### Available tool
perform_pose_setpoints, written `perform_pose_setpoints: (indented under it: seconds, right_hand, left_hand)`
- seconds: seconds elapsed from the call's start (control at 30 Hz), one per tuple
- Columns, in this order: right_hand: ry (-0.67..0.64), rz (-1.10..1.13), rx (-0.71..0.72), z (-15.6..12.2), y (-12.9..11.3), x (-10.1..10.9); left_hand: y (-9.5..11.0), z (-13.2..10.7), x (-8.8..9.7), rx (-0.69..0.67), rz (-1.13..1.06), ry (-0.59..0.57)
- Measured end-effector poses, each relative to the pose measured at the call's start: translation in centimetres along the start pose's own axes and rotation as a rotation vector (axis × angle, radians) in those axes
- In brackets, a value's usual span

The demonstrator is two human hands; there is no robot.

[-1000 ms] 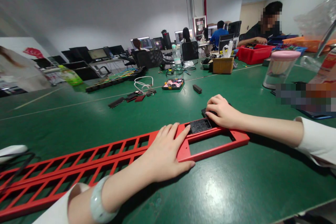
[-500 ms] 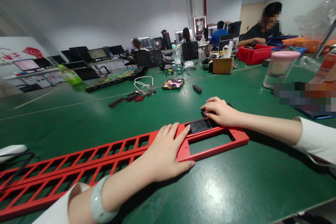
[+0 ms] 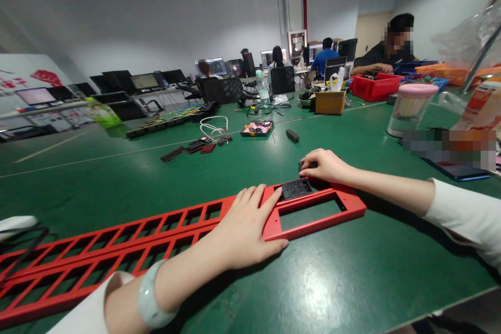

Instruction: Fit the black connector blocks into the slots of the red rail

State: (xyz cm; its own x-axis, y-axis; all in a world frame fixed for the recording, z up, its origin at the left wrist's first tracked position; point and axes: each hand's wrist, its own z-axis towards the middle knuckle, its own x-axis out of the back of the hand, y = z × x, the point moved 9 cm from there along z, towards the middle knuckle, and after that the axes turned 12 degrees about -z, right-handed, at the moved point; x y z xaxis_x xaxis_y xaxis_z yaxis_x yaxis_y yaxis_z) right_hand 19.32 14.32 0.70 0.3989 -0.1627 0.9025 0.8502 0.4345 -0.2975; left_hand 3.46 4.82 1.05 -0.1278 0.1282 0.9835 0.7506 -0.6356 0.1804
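Note:
A long red slotted frame (image 3: 313, 225) lies across the green table, its windowed end toward the right. My left hand (image 3: 248, 224) rests on it with fingers spread flat and the thumb over the near edge. In the far slot of the windowed end sits a black block with recesses (image 3: 296, 189), beside my left index finger. My right hand (image 3: 326, 166) is just beyond the frame's right end, its fingers curled around a small black piece (image 3: 307, 166). Most of that piece is hidden under the palm.
Beyond the frame lie a small black block (image 3: 292, 136), a tray of small parts (image 3: 257, 128), dark red and black pieces (image 3: 195, 145) and a white cable (image 3: 213, 128). A pink-lidded jar (image 3: 412, 109) and a phone (image 3: 456, 164) are at right. A person (image 3: 387, 52) works behind a red bin (image 3: 374, 88).
My right hand has lifted slightly and its fingers have curled more tightly around the black piece. My left hand stays on the frame. The view has shifted a little.

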Motion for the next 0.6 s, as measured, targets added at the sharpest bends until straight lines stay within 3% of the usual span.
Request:
perform_pose_setpoints:
  seconds: [0.33, 0.47, 0.6]
  right_hand:
    - [0.035, -0.125, -0.016, -0.3, -0.5, 0.3]
    - [0.107, -0.162, 0.052, -0.8, -1.5, 1.1]
    - [0.193, -0.046, 0.198, -1.7, -2.8, 1.8]
  left_hand:
    - [0.0, -0.2, 0.0, 0.019, 0.028, -0.019]
    - [0.1, -0.2, 0.0, 0.006, 0.038, -0.011]
    - [0.0, -0.3, -0.2, 0.009, 0.051, -0.014]
